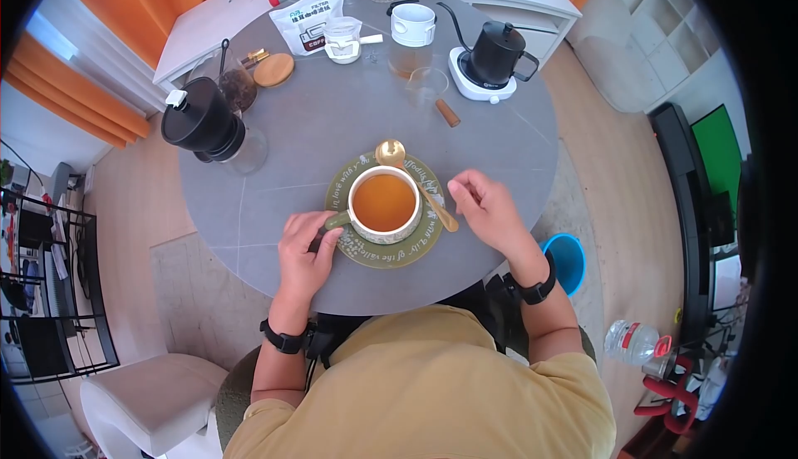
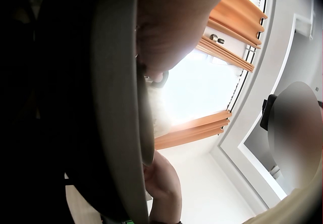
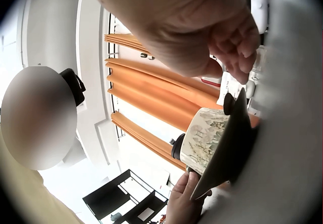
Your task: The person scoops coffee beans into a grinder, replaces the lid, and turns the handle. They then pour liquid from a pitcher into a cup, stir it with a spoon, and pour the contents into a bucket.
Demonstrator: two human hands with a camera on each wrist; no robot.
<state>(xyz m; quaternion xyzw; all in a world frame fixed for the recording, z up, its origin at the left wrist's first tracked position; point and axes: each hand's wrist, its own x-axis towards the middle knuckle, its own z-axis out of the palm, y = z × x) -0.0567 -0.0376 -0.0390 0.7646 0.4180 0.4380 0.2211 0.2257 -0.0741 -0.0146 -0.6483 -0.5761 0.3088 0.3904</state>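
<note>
A cup [image 1: 384,235] of amber liquid rests on a green saucer [image 1: 366,251] with white lettering. At its left side my left hand [image 1: 304,251] pinches the green handle [image 1: 338,220] between thumb and fingers. A gold spoon [image 1: 440,210] lies along the saucer's right side, bowl at the back. My right hand [image 1: 490,212] is just right of the spoon, fingers loosely curled and holding nothing. The right wrist view shows the patterned cup [image 3: 204,138] on the saucer [image 3: 227,151], the left hand [image 3: 184,199] at its handle, and the right hand [image 3: 202,37] apart from it.
Black grinder [image 1: 204,118], jar [image 1: 238,89] and wooden lid [image 1: 273,69] stand at the left. Farther back are a coffee bag [image 1: 307,20], a white dripper [image 1: 413,25] and a black kettle [image 1: 496,52] on a white base [image 1: 482,89]. A wooden-handled glass vessel [image 1: 447,112] sits behind my right hand.
</note>
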